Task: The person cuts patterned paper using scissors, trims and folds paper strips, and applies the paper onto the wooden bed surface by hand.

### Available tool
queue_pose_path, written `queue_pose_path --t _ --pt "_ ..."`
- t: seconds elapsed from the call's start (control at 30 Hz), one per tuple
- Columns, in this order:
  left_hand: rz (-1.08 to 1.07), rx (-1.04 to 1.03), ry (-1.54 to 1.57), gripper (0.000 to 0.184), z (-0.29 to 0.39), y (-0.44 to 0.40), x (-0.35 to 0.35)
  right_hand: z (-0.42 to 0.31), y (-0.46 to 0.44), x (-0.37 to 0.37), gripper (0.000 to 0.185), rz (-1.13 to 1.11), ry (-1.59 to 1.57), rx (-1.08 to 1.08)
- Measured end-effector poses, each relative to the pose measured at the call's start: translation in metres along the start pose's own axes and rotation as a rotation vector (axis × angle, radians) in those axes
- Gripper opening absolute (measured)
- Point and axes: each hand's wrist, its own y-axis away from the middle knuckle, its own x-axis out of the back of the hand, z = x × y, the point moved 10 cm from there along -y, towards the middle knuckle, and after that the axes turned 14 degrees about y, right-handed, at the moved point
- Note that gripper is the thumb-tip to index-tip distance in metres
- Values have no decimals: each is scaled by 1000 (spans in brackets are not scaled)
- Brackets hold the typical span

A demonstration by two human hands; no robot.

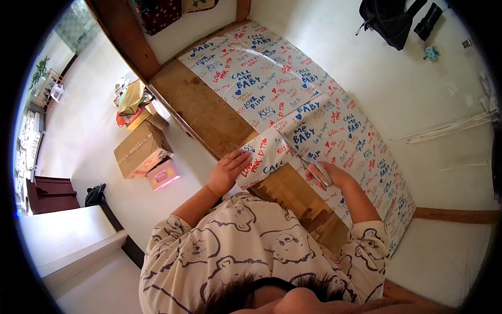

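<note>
White paper [266, 86] printed with blue and red words covers much of a brown wooden surface [209, 110]. My left hand [230, 168] lies on a raised, folded part of the paper near the front edge, its fingers pressed together on it. To its right, my right hand [330, 175] has its fingers in the handles of metal scissors [297, 149]. The scissor blades point up and left and lie at the folded paper. Bare wood shows in front of the paper, between my two arms.
A cardboard box [140, 150], a pink pack [163, 174] and bags [132, 99] stand on the floor at the left. A black bag [389, 23] hangs at the upper right wall. A white cabinet [68, 240] is at the lower left.
</note>
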Motion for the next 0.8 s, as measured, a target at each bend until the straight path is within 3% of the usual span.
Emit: queue_pose_path --t 0.4,0.8 --pt "35 -35 -16 42 15 2 -1 -19 4 4 46 -14 -16 -33" --pt "15 -47 -41 44 20 10 -12 -9 -11 6 55 -13 10 -49"
